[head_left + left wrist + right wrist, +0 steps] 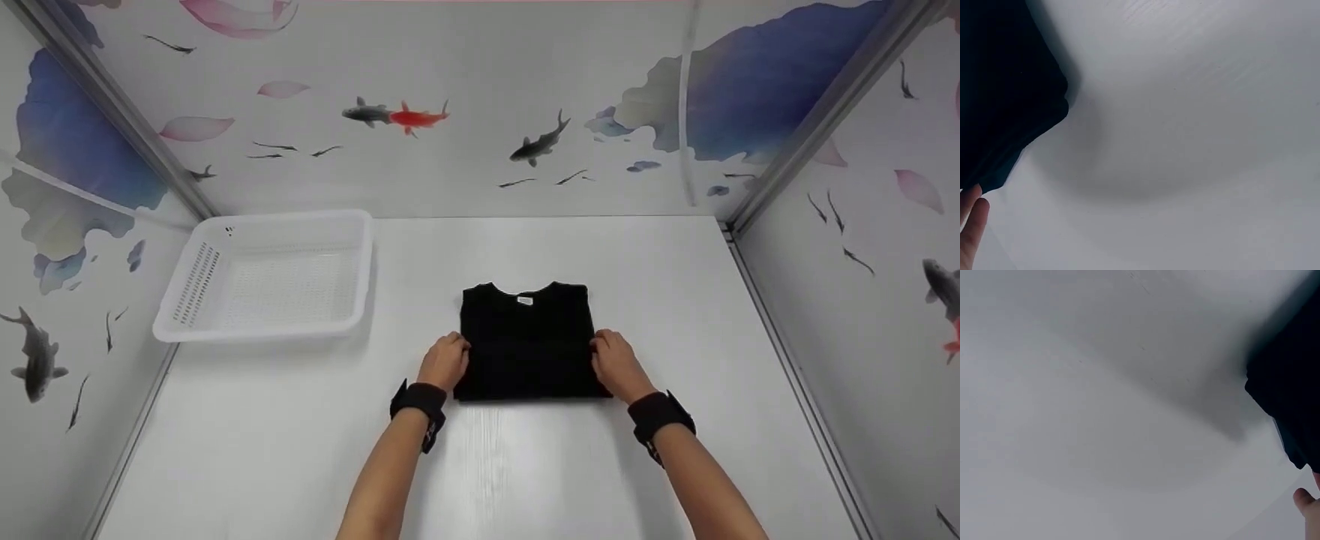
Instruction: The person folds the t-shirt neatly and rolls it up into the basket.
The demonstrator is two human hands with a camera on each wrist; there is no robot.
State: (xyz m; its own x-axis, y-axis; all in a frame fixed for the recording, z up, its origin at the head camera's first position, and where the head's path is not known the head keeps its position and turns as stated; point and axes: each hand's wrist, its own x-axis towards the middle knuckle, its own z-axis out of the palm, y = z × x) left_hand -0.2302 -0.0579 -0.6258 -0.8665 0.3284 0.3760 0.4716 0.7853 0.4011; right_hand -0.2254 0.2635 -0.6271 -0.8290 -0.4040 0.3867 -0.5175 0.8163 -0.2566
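Observation:
A black shirt (527, 352), folded into a compact rectangle, lies on the white table with its neckline away from me and a small white label at the collar. My left hand (445, 361) grips its left edge with curled fingers. On the opposite edge, my right hand (618, 366) does the same. In the left wrist view, fingertips (977, 211) meet a corner of the dark cloth (1005, 95). The right wrist view has a thumb (1303, 499) just below the layered shirt edge (1292, 377); the other fingers are mostly hidden there.
A white plastic basket (352, 324) with perforated sides stands at the back left of the table (480, 480). Panels printed with fish and petals (465, 172) enclose the table at the back and both sides. Each wrist wears a black band (424, 405).

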